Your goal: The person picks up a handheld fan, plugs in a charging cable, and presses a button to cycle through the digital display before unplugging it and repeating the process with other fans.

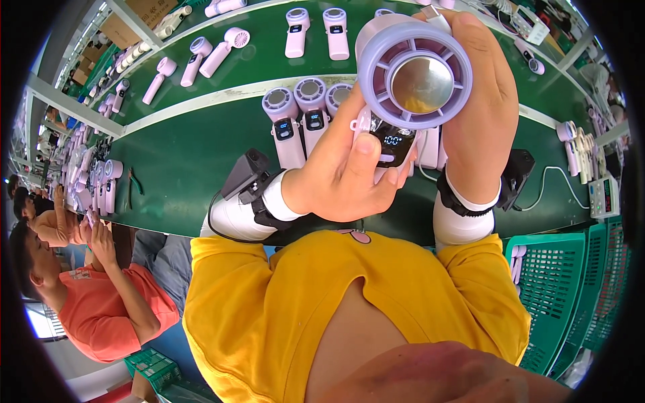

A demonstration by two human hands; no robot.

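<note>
A pale purple handheld fan (414, 74) is held up close to the camera, its round ringed head and shiny centre facing me. My left hand (339, 176) is closed around its handle, with the thumb beside the lit dark display (390, 142). At the right side of the fan head is my right hand (485, 107), its fingers curled and partly hidden behind the head. A white cable plug (438, 20) with a metal tip sticks out by those fingers and appears pinched in them. Behind my left hand, several similar fans (289, 138) stand in a row, some with lit displays.
More fans (295, 33) lie on the green belt (262, 64) beyond the pale rail. A white cable (547, 185) runs near a small meter box (603, 198) at right. Green crates (547, 295) stand at lower right. A co-worker in an orange shirt (111, 312) sits at left.
</note>
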